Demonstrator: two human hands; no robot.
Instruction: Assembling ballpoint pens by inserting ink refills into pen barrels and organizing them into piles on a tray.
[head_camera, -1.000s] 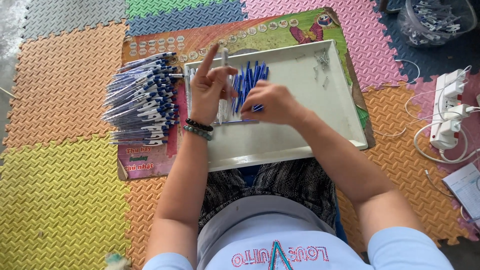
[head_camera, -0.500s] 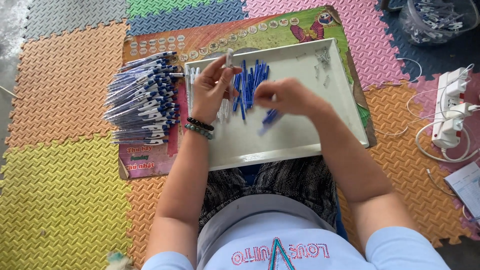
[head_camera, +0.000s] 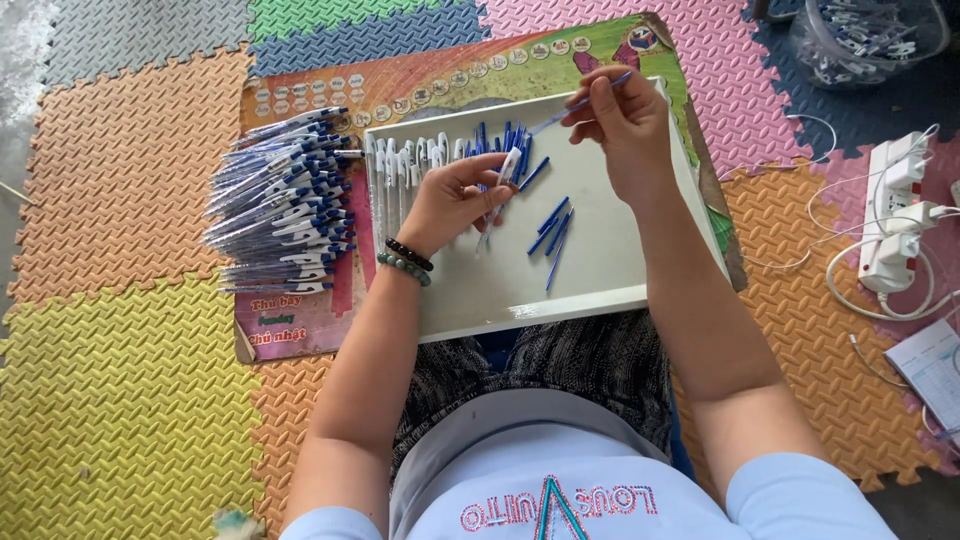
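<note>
Fingers: my left hand (head_camera: 455, 200) pinches white pen barrel (head_camera: 508, 165), right hand (head_camera: 625, 125) grips blue refill (head_camera: 580, 103) over white tray (head_camera: 610, 270).

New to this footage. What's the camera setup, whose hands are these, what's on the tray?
There is no machine here: a person sits on a floor of coloured foam mats, and the single camera on their head looks down. A white tray rests on their lap, holding white pen barrels in a row and loose blue refills. The left hand holds a white barrel; the right hand holds a thin blue refill. Left of the tray lies a pile of finished pens.
</note>
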